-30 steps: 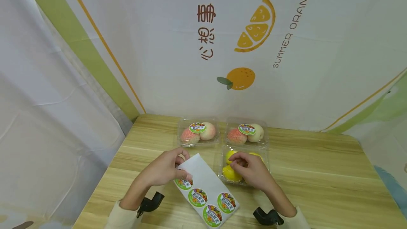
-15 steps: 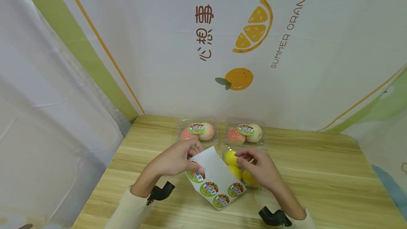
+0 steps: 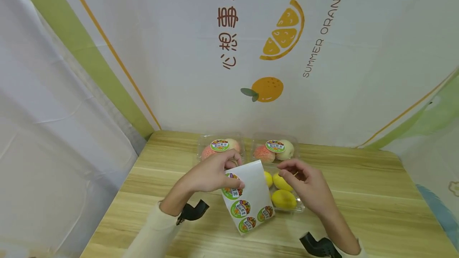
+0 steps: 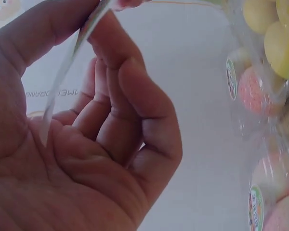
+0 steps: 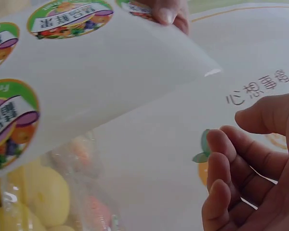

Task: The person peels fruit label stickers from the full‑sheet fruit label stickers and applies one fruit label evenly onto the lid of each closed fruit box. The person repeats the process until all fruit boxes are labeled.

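My left hand (image 3: 210, 173) pinches a white sticker sheet (image 3: 254, 184) at its left edge, thumb on the face and fingers behind. Several round green fruit labels (image 3: 240, 209) show along the sheet's left and lower parts; its upper right is bare white. My right hand (image 3: 311, 186) hovers to the right of the sheet, fingers loosely curled. In the right wrist view a gap shows between that thumb and the fingers (image 5: 220, 166), with nothing held there. Behind the sheet stands a clear plastic box with several lemons (image 3: 284, 199), partly covered by sheet and hand.
Two clear boxes of peaches stand at the table's back, the left one (image 3: 201, 146) partly behind my left hand, the right one (image 3: 295, 146) behind the lemons. Each bears a fruit label (image 3: 275, 146). A white printed curtain (image 3: 193, 71) rises behind the wooden table (image 3: 358, 194).
My left hand has carried the sticker sheet right and upward, so it now overlaps the lemon box. The right hand has shifted right, away from over the lemons' middle.
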Motion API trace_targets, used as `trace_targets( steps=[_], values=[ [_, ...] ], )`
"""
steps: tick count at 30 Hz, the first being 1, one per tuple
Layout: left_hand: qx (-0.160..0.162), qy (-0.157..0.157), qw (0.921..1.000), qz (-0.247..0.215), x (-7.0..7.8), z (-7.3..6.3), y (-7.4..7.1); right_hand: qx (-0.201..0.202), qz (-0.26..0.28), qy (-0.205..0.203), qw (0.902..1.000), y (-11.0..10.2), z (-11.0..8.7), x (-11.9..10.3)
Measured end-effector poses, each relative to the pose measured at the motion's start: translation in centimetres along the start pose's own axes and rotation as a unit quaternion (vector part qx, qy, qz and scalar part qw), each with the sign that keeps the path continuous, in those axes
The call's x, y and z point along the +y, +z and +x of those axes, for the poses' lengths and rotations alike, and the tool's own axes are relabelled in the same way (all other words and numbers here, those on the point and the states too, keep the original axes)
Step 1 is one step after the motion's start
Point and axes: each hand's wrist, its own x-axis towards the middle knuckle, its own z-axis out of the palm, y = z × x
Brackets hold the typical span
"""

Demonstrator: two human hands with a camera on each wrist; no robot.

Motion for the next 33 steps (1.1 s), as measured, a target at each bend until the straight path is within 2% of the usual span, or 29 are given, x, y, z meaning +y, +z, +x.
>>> trace_targets(
  steps=[4, 9, 17, 21, 24, 33],
  values=[
    [0.009, 0.004, 0.9996, -0.027, 0.1, 0.6, 0.6, 0.026, 0.002, -0.023, 0.9994, -0.4, 0.0, -0.6],
    [0.032, 0.014, 0.9982, -0.049, 0.2, 1.5, 1.7, 0.046, 0.007, -0.074, 0.9962, -0.7, 0.1, -1.8],
    [0.079, 0.021, 0.9930, -0.086, 0.5, 2.6, 4.0, 0.053, -0.013, -0.167, 0.9845, 0.1, 0.1, -3.6],
    [0.098, 0.044, 0.9919, -0.068, 0.8, 3.1, 5.0, 0.060, -0.040, -0.201, 0.9769, 0.7, 0.1, -3.9],
    [0.114, 0.066, 0.9906, -0.036, 1.0, 3.5, 5.7, 0.067, -0.058, -0.213, 0.9729, 1.1, 0.2, -4.1],
    [0.113, 0.083, 0.9901, -0.003, 1.4, 4.0, 6.5, 0.067, -0.109, -0.201, 0.9713, 1.1, 0.2, -4.6]
  ],
)
